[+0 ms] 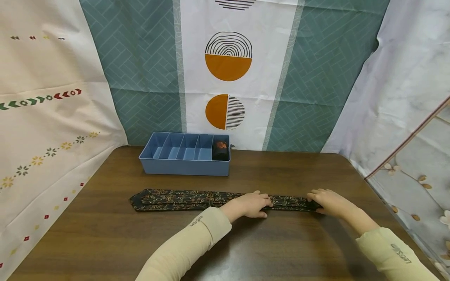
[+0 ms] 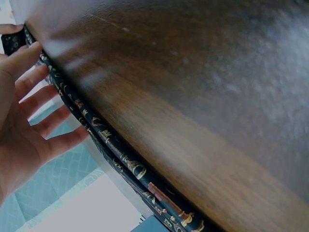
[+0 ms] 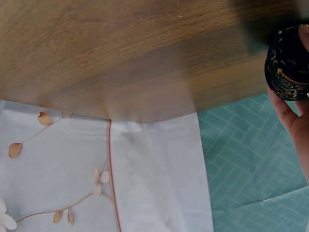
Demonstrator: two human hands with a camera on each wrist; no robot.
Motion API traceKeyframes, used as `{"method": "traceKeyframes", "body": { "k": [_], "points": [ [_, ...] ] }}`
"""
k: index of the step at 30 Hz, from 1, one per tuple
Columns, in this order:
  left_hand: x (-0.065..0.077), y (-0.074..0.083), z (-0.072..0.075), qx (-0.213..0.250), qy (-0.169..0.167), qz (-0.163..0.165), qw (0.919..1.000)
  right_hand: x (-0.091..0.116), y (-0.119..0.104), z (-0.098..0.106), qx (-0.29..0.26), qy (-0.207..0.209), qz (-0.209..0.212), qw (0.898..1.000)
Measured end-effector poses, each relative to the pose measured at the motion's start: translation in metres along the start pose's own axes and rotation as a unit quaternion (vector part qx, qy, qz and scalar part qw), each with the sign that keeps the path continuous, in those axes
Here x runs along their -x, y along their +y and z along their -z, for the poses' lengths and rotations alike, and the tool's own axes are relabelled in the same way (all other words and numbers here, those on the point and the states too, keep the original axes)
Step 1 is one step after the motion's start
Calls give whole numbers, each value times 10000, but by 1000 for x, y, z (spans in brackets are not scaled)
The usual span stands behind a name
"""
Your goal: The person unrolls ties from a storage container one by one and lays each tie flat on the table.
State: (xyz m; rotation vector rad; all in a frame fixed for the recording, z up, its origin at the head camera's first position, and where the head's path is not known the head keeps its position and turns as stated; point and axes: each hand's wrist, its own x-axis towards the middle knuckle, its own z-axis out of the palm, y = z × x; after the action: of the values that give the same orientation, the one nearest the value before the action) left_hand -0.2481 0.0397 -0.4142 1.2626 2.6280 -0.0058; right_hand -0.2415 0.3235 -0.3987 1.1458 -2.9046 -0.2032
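A dark necktie (image 1: 175,200) with a gold and reddish pattern lies folded lengthwise across the table, its pointed end to the left. My left hand (image 1: 250,205) rests on its middle stretch with the fingers spread and nearly straight; the left wrist view shows the fingertips touching the tie's edge. At the right end, my right hand (image 1: 330,202) holds the tie between thumb and fingers. There the end forms a small round roll (image 3: 286,72), seen in the right wrist view with fingers behind it and the thumb partly cut off by the frame.
Behind the tie stands a blue divided box (image 1: 186,167) on the brown table (image 1: 274,246). Its rightmost compartment holds a dark rolled item (image 1: 220,150) with a reddish motif; the other compartments are bare. Patterned curtains (image 1: 147,78) hang along the back and sides.
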Motion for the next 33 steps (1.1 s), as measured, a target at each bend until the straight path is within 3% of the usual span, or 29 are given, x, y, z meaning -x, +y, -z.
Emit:
{"method": "traceKeyframes", "body": {
  "k": [5, 12, 21, 28, 33],
  "points": [
    [0, 1, 1, -7, -7, 5, 10000, 4, 3, 2, -142, -38, 14, 9999],
    [1, 2, 2, -65, 62, -26, 10000, 8, 10, 1, -184, 229, 10, 9996],
    [-2, 5, 4, 40, 93, 82, 9999, 14, 14, 0, -284, 156, -163, 9993],
    [-12, 15, 6, -587, 333, 352, 9971, 12, 14, 2, -322, 184, -171, 9992],
    [-24, 25, 7, -739, 369, 187, 9964, 14, 16, 0, -459, 157, -163, 9987]
  ]
}}
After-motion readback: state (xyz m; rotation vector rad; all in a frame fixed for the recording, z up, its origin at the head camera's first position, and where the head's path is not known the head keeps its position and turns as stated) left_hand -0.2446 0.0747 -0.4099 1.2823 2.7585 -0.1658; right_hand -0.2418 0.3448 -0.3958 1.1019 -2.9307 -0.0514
